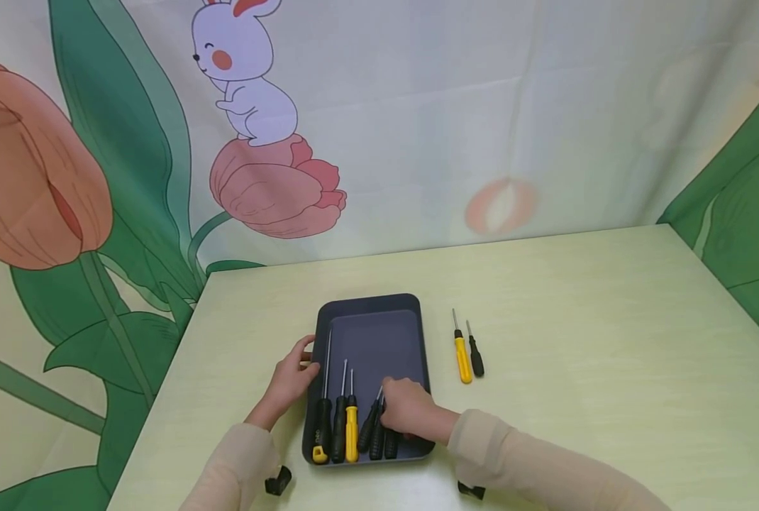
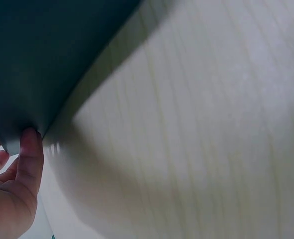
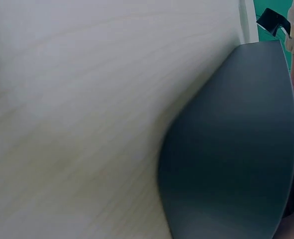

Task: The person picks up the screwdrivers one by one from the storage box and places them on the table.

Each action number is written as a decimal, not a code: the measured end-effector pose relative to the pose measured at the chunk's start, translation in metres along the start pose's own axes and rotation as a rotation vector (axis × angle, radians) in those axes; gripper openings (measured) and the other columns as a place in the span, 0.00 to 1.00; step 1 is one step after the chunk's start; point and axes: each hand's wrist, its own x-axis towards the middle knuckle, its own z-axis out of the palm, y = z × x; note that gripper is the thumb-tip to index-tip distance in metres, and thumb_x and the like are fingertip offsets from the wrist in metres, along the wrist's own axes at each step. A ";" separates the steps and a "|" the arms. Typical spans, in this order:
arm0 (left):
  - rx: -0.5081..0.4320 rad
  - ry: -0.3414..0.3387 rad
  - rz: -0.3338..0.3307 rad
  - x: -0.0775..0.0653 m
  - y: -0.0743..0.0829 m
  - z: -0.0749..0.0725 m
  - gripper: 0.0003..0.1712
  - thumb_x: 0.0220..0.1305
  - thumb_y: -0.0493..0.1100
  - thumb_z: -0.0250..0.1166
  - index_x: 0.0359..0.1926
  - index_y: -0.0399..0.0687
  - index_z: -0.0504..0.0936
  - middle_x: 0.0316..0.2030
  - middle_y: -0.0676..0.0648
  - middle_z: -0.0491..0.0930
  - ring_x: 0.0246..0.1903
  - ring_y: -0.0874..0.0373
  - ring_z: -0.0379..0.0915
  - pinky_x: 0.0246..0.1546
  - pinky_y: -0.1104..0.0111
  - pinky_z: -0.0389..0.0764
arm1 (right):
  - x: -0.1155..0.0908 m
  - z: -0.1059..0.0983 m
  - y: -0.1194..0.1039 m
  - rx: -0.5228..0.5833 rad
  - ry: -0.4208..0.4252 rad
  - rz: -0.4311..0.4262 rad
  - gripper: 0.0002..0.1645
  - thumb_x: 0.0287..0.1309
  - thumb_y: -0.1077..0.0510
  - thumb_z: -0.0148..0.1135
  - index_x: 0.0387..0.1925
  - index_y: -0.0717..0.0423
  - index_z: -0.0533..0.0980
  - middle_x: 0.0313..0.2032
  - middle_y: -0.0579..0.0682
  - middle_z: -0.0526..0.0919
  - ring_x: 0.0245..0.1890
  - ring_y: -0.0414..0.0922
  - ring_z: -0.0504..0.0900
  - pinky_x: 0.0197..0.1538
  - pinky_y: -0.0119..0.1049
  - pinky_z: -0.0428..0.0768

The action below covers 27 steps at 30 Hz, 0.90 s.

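Observation:
A dark grey tray (image 1: 379, 341) lies on the table with a row of screwdrivers along its near left part. Two long black-handled ones and a yellow-handled screwdriver (image 1: 352, 433) lie side by side, tips pointing away. Right of them are several short black screwdrivers (image 1: 376, 441). My left hand (image 1: 292, 380) holds the tray's left rim; in the left wrist view a finger (image 2: 30, 154) lies against the outer wall. My right hand (image 1: 411, 408) reaches over the right wall, its curled fingers pinching a short black screwdriver (image 1: 391, 443) at the row's right end. The hand hides that screwdriver's upper part.
Right of the tray, a yellow screwdriver (image 1: 462, 358) and a small black screwdriver (image 1: 476, 358) lie on the pale table (image 1: 584, 355). A printed curtain (image 1: 418, 128) hangs behind the far edge. Black wrist devices (image 1: 279, 481) sit under both sleeves.

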 end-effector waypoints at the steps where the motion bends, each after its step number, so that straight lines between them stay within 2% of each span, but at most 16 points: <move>1: 0.000 0.000 0.000 0.000 0.000 0.000 0.30 0.60 0.36 0.50 0.63 0.48 0.56 0.50 0.34 0.72 0.46 0.43 0.73 0.44 0.55 0.73 | 0.000 0.000 0.000 -0.004 0.002 0.001 0.26 0.46 0.63 0.59 0.50 0.63 0.67 0.18 0.51 0.75 0.07 0.42 0.71 0.11 0.32 0.69; 5: -0.001 0.001 -0.001 0.000 -0.001 0.000 0.30 0.60 0.36 0.50 0.63 0.48 0.56 0.50 0.35 0.72 0.46 0.44 0.72 0.44 0.55 0.73 | -0.001 0.002 -0.001 -0.022 0.015 0.003 0.25 0.46 0.63 0.59 0.50 0.63 0.67 0.17 0.50 0.74 0.07 0.42 0.71 0.12 0.32 0.68; 8: 0.002 0.003 0.001 0.000 0.000 0.000 0.30 0.59 0.36 0.50 0.63 0.48 0.56 0.49 0.34 0.72 0.46 0.43 0.73 0.44 0.55 0.73 | -0.001 0.002 -0.001 -0.022 0.026 0.001 0.27 0.45 0.64 0.59 0.51 0.63 0.66 0.20 0.52 0.75 0.08 0.42 0.71 0.13 0.33 0.69; 14: 0.003 0.007 0.010 0.000 -0.001 0.000 0.30 0.59 0.36 0.50 0.63 0.47 0.57 0.48 0.34 0.73 0.44 0.44 0.73 0.42 0.56 0.74 | 0.001 0.002 0.002 0.026 0.029 -0.029 0.29 0.46 0.64 0.57 0.53 0.64 0.63 0.19 0.51 0.75 0.09 0.43 0.71 0.13 0.32 0.68; 21: 0.007 0.007 0.014 0.000 -0.001 0.001 0.30 0.59 0.35 0.50 0.63 0.47 0.57 0.48 0.34 0.72 0.44 0.44 0.74 0.42 0.56 0.74 | 0.003 -0.006 0.006 0.095 0.057 -0.104 0.15 0.45 0.64 0.58 0.36 0.58 0.65 0.17 0.49 0.70 0.11 0.42 0.68 0.15 0.32 0.68; 27: 0.012 0.007 0.010 0.000 -0.001 0.001 0.29 0.59 0.36 0.50 0.63 0.47 0.57 0.49 0.34 0.72 0.45 0.43 0.73 0.43 0.55 0.74 | 0.003 -0.017 0.007 0.222 0.037 -0.111 0.13 0.45 0.65 0.58 0.31 0.57 0.64 0.14 0.48 0.69 0.07 0.41 0.68 0.17 0.32 0.69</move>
